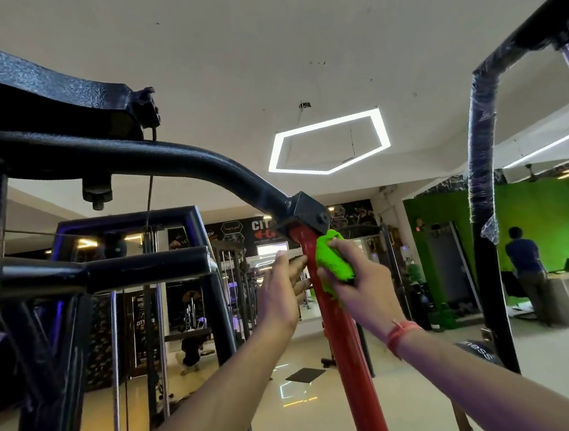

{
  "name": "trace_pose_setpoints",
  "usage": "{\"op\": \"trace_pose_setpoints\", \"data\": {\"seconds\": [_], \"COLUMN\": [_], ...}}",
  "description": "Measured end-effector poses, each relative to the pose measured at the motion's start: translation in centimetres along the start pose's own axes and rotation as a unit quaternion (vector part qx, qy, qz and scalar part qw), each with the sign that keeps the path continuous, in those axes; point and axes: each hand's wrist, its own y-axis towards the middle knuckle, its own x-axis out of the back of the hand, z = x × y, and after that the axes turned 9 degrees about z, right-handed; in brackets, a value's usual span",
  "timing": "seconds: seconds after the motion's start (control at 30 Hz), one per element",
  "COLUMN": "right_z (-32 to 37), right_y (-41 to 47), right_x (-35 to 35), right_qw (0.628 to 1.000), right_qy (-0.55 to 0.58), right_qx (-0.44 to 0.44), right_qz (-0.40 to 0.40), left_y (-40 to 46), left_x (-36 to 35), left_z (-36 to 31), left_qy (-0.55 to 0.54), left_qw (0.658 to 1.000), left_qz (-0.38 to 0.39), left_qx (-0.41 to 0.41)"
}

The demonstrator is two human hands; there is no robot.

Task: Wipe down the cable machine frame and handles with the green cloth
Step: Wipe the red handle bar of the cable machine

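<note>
The cable machine frame [106, 162] fills the left of the view, its black curved top bar running down into a bracket on the red upright post [345, 340]. Judging by where the hands are, wiping is mid-way: the right hand [358, 288] clamps the bunched green cloth [333, 262] against the post just below the bracket, while the left hand [283, 291] rests beside it, fingers straight and holding nothing. The lower post, black bars and handles look still to do; no handle is in view. A far wall banner reads "CIT", the rest hidden.
</note>
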Motion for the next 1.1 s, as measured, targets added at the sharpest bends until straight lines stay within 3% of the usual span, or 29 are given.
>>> {"op": "trace_pose_setpoints", "data": {"seconds": [0.17, 0.37, 0.5, 0.7, 0.87, 1.1], "right_z": [-0.7, 0.2, -1.6, -0.4, -2.2, 0.3], "right_y": [-4.1, -1.1, -5.2, -0.7, -7.0, -1.8], "right_x": [-0.2, -1.5, -0.6, -1.4, -0.2, -0.2], "right_qw": [0.980, 0.993, 0.994, 0.999, 0.994, 0.996], "right_qy": [0.084, 0.081, 0.071, 0.030, 0.026, 0.050], "right_qx": [-0.041, -0.057, -0.039, -0.035, -0.033, -0.074], "right_qz": [0.177, 0.065, 0.069, 0.010, 0.103, 0.002], "left_y": [-0.7, -1.2, -1.7, -1.6, -2.1, -2.5], "left_x": [0.3, 0.0, -0.1, -0.2, -0.3, -0.7], "left_z": [1.0, 0.5, 1.1, 1.4, 2.7, 3.3], "left_qy": [-0.039, -0.062, -0.065, -0.070, -0.065, -0.079], "left_qw": [0.998, 0.996, 0.994, 0.995, 0.995, 0.995], "left_qz": [0.026, 0.031, 0.043, 0.036, 0.033, 0.017], "left_qx": [0.030, 0.054, 0.072, 0.061, 0.070, 0.063]}}
